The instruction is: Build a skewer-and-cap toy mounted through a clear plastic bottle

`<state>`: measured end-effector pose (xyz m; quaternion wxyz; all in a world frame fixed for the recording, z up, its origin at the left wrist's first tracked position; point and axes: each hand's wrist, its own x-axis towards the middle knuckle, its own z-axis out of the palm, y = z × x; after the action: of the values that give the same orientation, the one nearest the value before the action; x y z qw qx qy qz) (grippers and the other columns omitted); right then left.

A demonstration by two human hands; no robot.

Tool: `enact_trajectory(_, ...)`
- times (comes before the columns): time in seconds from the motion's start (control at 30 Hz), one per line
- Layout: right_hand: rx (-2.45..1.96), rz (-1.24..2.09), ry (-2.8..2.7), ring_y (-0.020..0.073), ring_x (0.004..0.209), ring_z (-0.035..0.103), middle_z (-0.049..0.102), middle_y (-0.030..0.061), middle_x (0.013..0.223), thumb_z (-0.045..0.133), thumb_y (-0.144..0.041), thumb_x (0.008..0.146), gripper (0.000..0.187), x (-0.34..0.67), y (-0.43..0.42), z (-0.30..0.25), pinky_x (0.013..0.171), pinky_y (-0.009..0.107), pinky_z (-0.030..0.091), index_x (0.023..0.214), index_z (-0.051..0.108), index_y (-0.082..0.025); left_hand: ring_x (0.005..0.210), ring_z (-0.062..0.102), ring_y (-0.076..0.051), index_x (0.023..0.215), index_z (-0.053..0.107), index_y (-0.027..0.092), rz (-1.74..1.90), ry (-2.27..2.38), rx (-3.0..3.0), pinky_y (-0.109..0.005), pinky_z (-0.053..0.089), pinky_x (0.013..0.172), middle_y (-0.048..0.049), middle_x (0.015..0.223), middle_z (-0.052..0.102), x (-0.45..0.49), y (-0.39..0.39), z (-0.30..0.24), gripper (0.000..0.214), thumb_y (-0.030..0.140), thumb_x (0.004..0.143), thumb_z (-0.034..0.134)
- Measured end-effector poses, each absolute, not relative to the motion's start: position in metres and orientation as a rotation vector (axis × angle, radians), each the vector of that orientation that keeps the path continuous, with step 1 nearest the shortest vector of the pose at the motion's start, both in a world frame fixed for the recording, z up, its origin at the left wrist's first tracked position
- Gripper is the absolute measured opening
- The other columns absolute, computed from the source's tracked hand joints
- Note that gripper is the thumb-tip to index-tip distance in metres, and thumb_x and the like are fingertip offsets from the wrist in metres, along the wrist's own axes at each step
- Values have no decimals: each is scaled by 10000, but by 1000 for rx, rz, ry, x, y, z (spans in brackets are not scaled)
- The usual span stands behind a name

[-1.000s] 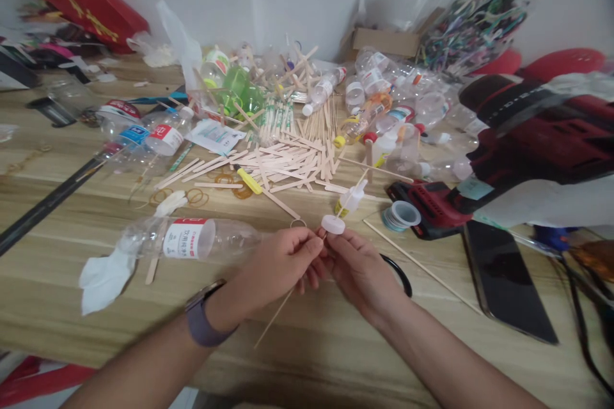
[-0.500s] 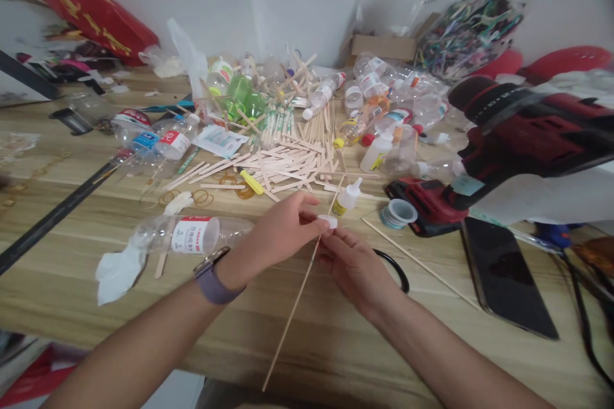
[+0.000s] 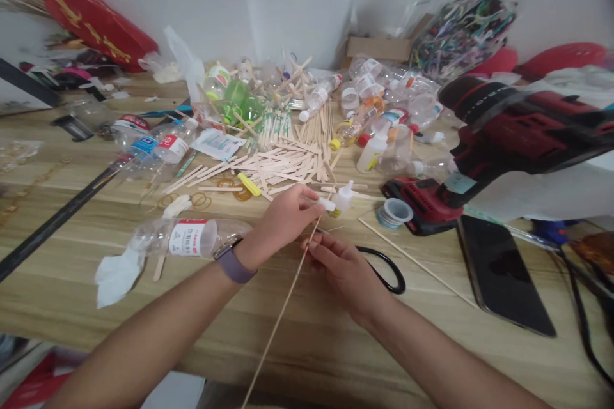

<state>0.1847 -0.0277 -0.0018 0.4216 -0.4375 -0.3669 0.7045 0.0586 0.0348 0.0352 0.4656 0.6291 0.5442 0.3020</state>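
Two hands meet on one wooden skewer (image 3: 278, 321). Its long axis runs from the table's near edge, left of centre, up and rightward to a white cap (image 3: 327, 204) at its far tip.

Left hand (image 3: 281, 220): closed in a pinch, thumb and fingertips on the white cap, and the nearer of the two to the tip. A purple watch (image 3: 234, 263) sits on its wrist.

Right hand (image 3: 343, 265): also closed, thumb and forefinger gripping the shaft just below the cap. The long free end trails toward the person, between the two forearms.

Whether the tip passes through the cap or only touches it cannot be told.

Skewer: thin, straight, pale wood, held tilted just above the table (image 3: 432, 313). Cap: small, round, white.

Just beyond the cap stands a small glue bottle (image 3: 343, 197). Black scissors (image 3: 389, 271) lie just right of the right hand, and a clear plastic bottle (image 3: 192, 236) lies on its side left of the left wrist.

Farther back is a heap of flat craft sticks (image 3: 283, 163). To the right are a roll of tape (image 3: 394, 211), a red drill (image 3: 503, 140) and a dark phone (image 3: 503, 275).
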Motion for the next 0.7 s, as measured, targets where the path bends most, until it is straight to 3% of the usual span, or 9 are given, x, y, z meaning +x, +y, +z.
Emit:
enact_trajectory(0.27, -1094, 1797, -1035, 115, 624, 381, 516, -33, 649, 738, -444, 674, 266, 182, -29, 6, 609, 267, 265, 699, 668, -189, 620, 618, -132, 837, 513, 189, 998, 1323, 1458, -231, 461, 561, 2, 694, 664, 64, 47, 29, 108, 240, 774, 585)
enact_trajectory(0.5, -1079, 1829, -1025, 119, 616, 365, 488, -29, 633, 739, -440, 681, 253, 182, -25, 2, 596, 269, 257, 703, 677, -196, 711, 643, -157, 799, 585, 169, 1004, 1458, 1709, -262, 485, 655, -33, 751, 686, 63, 58, 25, 142, 309, 820, 573)
enact_trajectory(0.7, -1058, 1847, -983, 117, 640, 386, 512, -18, 674, 737, -418, 679, 233, 182, -19, 2, 612, 263, 286, 722, 684, -195, 744, 634, -165, 817, 640, 164, 942, 1496, 1818, -272, 474, 681, -28, 781, 695, 54, 53, 39, 135, 259, 831, 545)
